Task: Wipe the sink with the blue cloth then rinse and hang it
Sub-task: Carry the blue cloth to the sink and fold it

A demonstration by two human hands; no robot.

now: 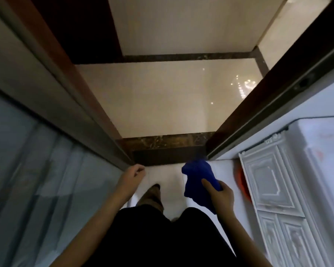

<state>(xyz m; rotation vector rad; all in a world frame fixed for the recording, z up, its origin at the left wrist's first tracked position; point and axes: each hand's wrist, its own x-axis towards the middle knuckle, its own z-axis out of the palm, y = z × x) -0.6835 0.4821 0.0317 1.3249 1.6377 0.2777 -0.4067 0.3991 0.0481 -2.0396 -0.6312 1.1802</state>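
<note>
We note the blue cloth [199, 182] bunched and hanging in the air over pale floor tiles, low and right of centre, gripped in the right hand [221, 195] with one digit laid across its folds. The left hand [132, 175] hangs near the foot of a glass sliding door [46, 151], fingers loosely curled and holding nothing; between the hands we see a brown shoe [151, 195] on the tile. Ahead lie a dark marble threshold [162, 143] and a glossy beige floor [162, 97], and to the right a white panelled cabinet [268, 182] with something orange [241, 182] just beside its edge.
</note>
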